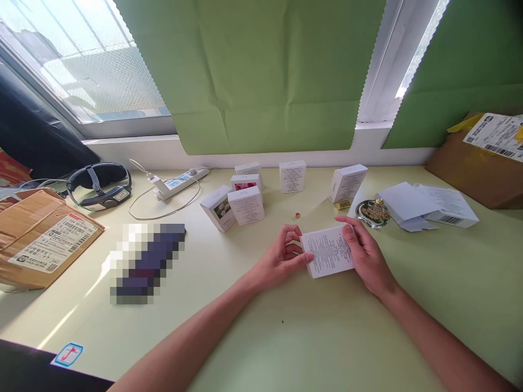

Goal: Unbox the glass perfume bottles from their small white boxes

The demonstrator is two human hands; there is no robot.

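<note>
Between my two hands is a small white cardboard box (pixel 328 253), its side with fine printed text turned up towards me. My left hand (pixel 288 253) grips its left edge, thumb on the printed face and the other fingers curled at the far side. On the right edge, my right hand (pixel 363 253) holds it with the thumb on top; what its fingers do underneath is hidden. Just beyond the box lie a small copper-coloured piece (pixel 297 215), a gold cylinder (pixel 343 204) and a shiny round dish (pixel 372 213) with brown bits in it.
Several similar boxes (pixel 247 206) stand at the back, one alone (pixel 292 177). An opened white box (pixel 408 204) lies right of the dish. Cartons (pixel 53 239) flank the table, with a head-worn visor (pixel 100 185), a power strip (pixel 180 182) and a blurred dark object (pixel 149 264) at left.
</note>
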